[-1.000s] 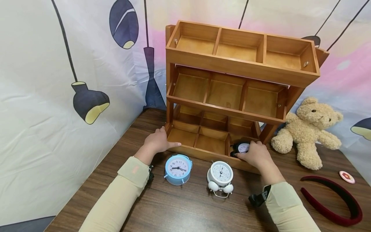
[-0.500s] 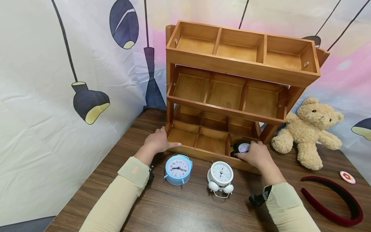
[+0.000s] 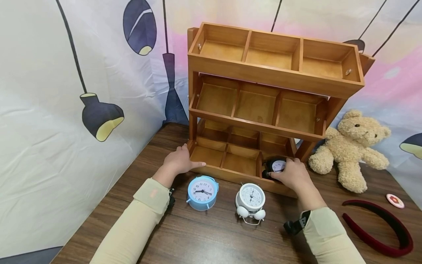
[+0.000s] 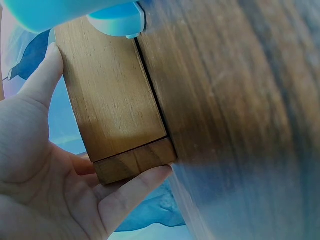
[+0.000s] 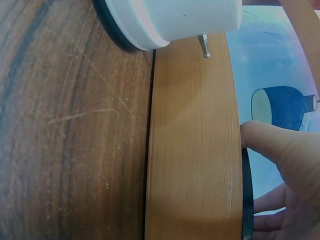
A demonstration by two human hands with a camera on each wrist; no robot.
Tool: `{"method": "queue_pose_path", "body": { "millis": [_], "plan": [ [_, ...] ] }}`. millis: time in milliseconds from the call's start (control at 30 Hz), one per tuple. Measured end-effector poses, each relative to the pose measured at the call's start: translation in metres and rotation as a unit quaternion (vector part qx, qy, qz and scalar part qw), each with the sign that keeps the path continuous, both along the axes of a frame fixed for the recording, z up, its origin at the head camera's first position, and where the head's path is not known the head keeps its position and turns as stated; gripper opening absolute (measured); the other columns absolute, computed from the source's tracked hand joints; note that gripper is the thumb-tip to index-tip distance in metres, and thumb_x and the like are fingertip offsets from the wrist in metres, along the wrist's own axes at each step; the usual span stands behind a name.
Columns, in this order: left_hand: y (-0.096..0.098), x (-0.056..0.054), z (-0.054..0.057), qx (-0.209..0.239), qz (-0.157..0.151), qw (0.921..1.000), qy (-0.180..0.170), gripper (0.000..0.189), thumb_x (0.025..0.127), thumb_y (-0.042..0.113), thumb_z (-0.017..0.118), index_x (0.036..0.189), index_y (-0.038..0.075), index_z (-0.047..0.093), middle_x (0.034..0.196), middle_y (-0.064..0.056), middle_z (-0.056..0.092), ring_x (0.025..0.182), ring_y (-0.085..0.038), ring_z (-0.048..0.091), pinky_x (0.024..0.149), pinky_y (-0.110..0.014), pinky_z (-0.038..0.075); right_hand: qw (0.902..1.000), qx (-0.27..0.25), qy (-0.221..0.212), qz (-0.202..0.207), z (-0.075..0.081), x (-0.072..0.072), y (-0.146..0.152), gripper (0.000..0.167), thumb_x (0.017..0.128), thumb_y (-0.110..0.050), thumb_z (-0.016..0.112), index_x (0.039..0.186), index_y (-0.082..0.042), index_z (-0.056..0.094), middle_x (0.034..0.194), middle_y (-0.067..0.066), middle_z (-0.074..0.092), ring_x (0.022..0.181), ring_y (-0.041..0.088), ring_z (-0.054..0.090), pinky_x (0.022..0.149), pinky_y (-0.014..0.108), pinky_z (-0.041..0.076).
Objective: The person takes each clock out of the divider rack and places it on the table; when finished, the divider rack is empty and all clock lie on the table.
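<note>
Change: my right hand (image 3: pixel 291 175) and the black clock (image 3: pixel 275 167) have crept slightly back into the shelf's (image 3: pixel 250 110) bottom right compartment since a second ago; my left hand (image 3: pixel 179 161) has stayed put.
Right grip: my fingers curl round the black clock, holding it in that compartment; its white face peeks out past my knuckles. In my right wrist view only a thumb (image 5: pixel 265 140) over the tray's front board shows.
Left grip: thumb (image 4: pixel 42 75) and fingers wrap the shelf's bottom left corner, steadying it.
Other clocks: the blue clock (image 3: pixel 202 192) and the white clock (image 3: pixel 251 198) lie face up on the table (image 3: pixel 204 238) just in front of the shelf, near each other but apart.
Writing: the dials carry numerals, too small for me to read; no brand visible.
Surface: dark wood-grain table.
Room: a cloth backdrop (image 3: pixel 66 110) printed with hanging lamps on white and pink.
Right side: teddy bear (image 3: pixel 354 146) beside the shelf; a dark red headband (image 3: pixel 382 227) and a small round badge (image 3: pixel 394 201) nearer me.
</note>
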State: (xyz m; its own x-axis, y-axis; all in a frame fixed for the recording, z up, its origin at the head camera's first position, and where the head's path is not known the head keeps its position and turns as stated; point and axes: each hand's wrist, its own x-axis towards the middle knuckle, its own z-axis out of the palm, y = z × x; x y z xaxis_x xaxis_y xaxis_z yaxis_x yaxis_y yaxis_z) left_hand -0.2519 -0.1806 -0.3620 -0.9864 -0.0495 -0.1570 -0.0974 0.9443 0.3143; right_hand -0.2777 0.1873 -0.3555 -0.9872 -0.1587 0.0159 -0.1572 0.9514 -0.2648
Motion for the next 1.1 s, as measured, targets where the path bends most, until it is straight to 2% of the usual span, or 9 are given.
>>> {"method": "queue_pose_path", "body": {
  "millis": [433,800,1100],
  "plan": [
    [0.0,0.0,0.0,0.001,0.001,1.0,-0.001,0.114,0.087,0.068,0.061,0.153,-0.013,0.015,0.155,-0.034,0.024,0.134,-0.048,0.041,0.102,-0.055,0.043,0.9999,-0.01,0.01,-0.007,0.009,-0.001,0.0,0.094,0.082,-0.044,0.076,0.135,0.025,0.04,0.125,0.046,0.043,0.116,0.06,0.045,0.096,0.063,0.04],
    [0.0,0.0,0.0,0.001,0.0,1.0,0.0,0.115,0.086,0.069,0.06,0.153,-0.013,0.015,0.155,-0.034,0.024,0.134,-0.048,0.04,0.102,-0.055,0.042,0.9996,-0.006,0.024,-0.011,0.015,-0.001,0.003,0.096,0.081,-0.047,0.076,0.137,0.022,0.04,0.127,0.045,0.044,0.113,0.058,0.048,0.094,0.064,0.041],
    [0.0,0.001,0.001,0.004,-0.001,1.0,0.001,0.115,0.086,0.069,0.061,0.153,-0.013,0.015,0.155,-0.034,0.024,0.134,-0.048,0.041,0.103,-0.055,0.042,0.9996,-0.01,0.016,-0.02,0.024,0.004,0.006,0.101,0.082,-0.053,0.073,0.141,0.02,0.036,0.133,0.043,0.039,0.113,0.056,0.05,0.089,0.065,0.044]
  ]
}}
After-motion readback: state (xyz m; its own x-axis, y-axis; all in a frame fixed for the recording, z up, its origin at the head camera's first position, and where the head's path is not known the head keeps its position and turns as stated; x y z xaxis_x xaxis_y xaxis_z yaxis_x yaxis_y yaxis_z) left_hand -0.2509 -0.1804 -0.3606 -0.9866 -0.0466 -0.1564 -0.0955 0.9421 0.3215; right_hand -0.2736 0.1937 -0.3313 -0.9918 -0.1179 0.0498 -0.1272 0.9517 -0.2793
